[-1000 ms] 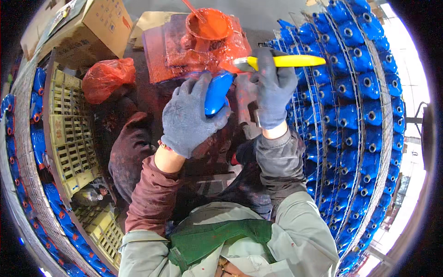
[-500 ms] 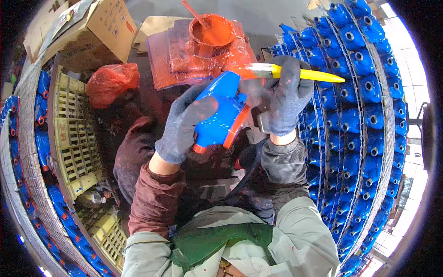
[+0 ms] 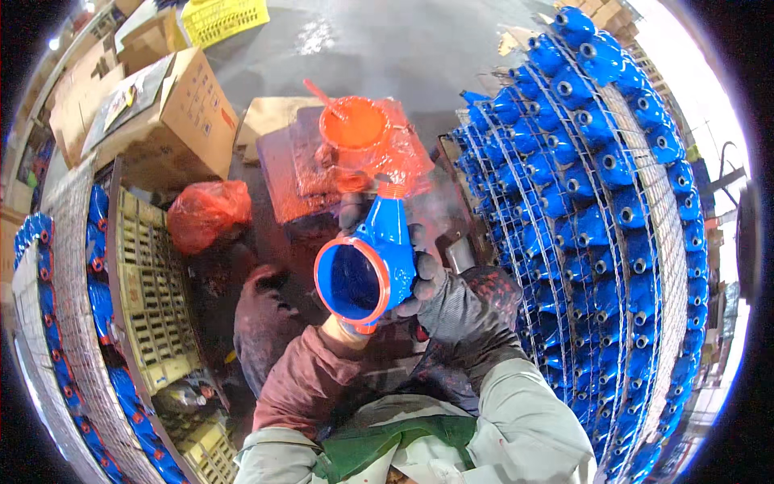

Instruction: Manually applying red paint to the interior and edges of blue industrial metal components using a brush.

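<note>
Centrally, the left hand (image 3: 351, 213) is holding the blue housing (image 3: 397, 262) from behind, its narrow neck (image 3: 390, 218) pointing toward the frame's top. The right hand (image 3: 430, 282) is nestling at its right side, though I cannot tell its fingers' grip; the housing is hiding the left palm.

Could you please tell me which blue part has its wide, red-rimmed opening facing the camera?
The blue part in the gloved right hand, its inside showing; the other blue parts sit in rows on the side racks.
</note>
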Demonstrator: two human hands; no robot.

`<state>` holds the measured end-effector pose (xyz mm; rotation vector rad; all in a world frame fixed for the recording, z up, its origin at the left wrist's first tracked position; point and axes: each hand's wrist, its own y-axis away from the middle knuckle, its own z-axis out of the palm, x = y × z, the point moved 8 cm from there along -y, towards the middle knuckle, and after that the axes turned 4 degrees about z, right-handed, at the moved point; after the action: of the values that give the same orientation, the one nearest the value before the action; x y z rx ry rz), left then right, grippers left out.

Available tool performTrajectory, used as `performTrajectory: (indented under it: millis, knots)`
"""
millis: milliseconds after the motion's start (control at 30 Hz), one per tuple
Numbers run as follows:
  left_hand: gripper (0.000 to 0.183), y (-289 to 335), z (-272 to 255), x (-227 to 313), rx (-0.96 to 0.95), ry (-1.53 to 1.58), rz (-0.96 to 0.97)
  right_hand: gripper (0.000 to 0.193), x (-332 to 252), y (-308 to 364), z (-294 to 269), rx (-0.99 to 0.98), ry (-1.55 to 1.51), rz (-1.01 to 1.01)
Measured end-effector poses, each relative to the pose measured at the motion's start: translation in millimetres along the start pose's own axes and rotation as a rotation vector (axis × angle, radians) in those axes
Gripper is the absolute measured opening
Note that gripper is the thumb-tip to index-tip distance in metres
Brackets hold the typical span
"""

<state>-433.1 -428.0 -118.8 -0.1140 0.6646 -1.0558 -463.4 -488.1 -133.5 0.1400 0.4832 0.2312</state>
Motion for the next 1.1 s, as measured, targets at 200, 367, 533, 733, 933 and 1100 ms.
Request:
performTrajectory:
  millis: [200,367,533,733,933,1100]
  knots:
    - [0.075,10.8,43.3,13.4,0.192,-0.913,0.404,0.052,-41.6,6.7,-29.3,0.185,0.148,-0.208]
    - [0.085,18.4,78.4,22.6,0.259,-0.916,0.431,0.053,-85.0,27.3,-51.3,0.339,0.339,-0.393]
    - [0.077,20.2,68.8,56.1,0.262,-0.576,0.664,0.047,-53.2,71.3,-56.4,0.290,0.274,-0.277]
    - [0.082,25.7,53.0,59.7,0.237,-0.433,0.600,0.050,-22.7,106.3,-80.5,0.511,0.684,-0.226]
    - [0.063,25.0,84.5,53.0,0.196,-0.722,0.781,0.041,-14.8,105.7,-100.7,0.525,0.657,-0.174]
    - [0.075,42.1,107.5,51.1,0.288,-1.290,0.926,0.044,-7.1,116.6,-90.6,0.540,0.631,-0.220]
